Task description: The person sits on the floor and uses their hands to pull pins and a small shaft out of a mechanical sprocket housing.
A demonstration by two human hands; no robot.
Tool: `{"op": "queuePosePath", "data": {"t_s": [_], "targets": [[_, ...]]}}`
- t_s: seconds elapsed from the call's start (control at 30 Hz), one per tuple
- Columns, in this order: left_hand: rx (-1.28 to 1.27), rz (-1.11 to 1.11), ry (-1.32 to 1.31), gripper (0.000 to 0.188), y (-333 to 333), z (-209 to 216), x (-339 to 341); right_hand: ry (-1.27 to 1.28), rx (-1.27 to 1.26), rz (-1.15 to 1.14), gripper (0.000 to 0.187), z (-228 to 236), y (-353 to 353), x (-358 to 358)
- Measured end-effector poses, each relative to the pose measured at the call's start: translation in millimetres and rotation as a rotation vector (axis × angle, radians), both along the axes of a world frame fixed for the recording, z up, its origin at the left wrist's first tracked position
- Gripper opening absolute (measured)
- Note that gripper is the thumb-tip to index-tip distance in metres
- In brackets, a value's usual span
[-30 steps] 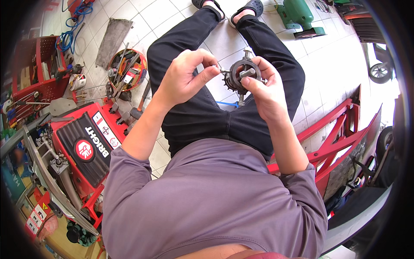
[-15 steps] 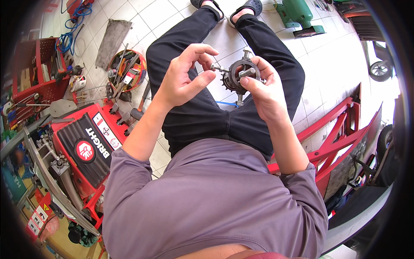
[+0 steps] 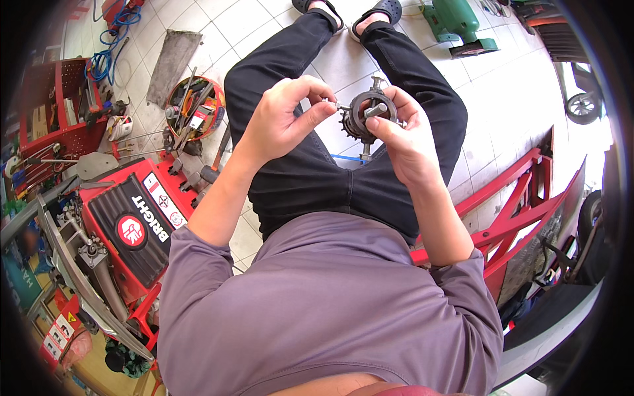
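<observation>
Above my lap, my right hand [image 3: 411, 145] grips a dark metal ring [image 3: 357, 120] at its right side, thumb on the near face and fingers behind. Bolts stick out from the ring at the top, bottom and left, and a thick pale pin [image 3: 376, 111] lies across its opening. A toothed part [image 3: 345, 124] shows at the ring's left edge. My left hand [image 3: 281, 122] is closed, thumb and forefinger pinching the outer end of the left bolt [image 3: 339, 106]. Its head is mostly hidden by the fingertips.
On the tiled floor to the left stands a round tub [image 3: 216, 119] of hand tools, with a hammer [image 3: 214, 170] beside it. A red and black machine [image 3: 132, 228] sits nearer. Red metal framing [image 3: 502, 232] is at the right, and a green bench grinder [image 3: 456, 23] far right.
My left thumb and forefinger have closed from apart onto the end of the left bolt. My right hand keeps its hold on the ring, almost unmoved.
</observation>
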State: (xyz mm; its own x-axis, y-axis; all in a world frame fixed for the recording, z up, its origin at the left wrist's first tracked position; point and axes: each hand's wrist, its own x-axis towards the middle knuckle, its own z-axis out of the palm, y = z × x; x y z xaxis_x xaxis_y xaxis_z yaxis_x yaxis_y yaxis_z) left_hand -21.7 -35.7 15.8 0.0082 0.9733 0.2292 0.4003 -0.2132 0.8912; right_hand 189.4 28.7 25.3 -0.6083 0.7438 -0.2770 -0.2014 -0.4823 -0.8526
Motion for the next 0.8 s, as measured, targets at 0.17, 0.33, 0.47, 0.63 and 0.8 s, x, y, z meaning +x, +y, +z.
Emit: {"op": "queuePosePath", "data": {"t_s": [0.17,0.33,0.47,0.63,0.8], "targets": [[0.037,0.047,-0.168,0.013,-3.0,1.5,6.3,0.025,-0.035,-0.001,0.031,2.2,-1.8,-1.9],[0.058,0.044,-0.073,0.019,-1.3,3.2,2.1,0.028,-0.017,-0.002,0.031,0.6,-0.4,-0.4],[0.0,0.035,-0.145,0.018,-1.9,-1.6,0.7,0.01,-0.026,-0.003,0.031,0.7,-1.4,-1.1],[0.127,0.0,-0.052,0.017,0.5,6.6,3.6,0.026,-0.026,-0.003,0.031,-1.4,-1.3,-0.9],[0.092,-0.049,0.033,0.016,1.8,-6.0,-7.4,0.022,-0.028,0.003,0.032,1.2,-0.3,-0.3]]}}
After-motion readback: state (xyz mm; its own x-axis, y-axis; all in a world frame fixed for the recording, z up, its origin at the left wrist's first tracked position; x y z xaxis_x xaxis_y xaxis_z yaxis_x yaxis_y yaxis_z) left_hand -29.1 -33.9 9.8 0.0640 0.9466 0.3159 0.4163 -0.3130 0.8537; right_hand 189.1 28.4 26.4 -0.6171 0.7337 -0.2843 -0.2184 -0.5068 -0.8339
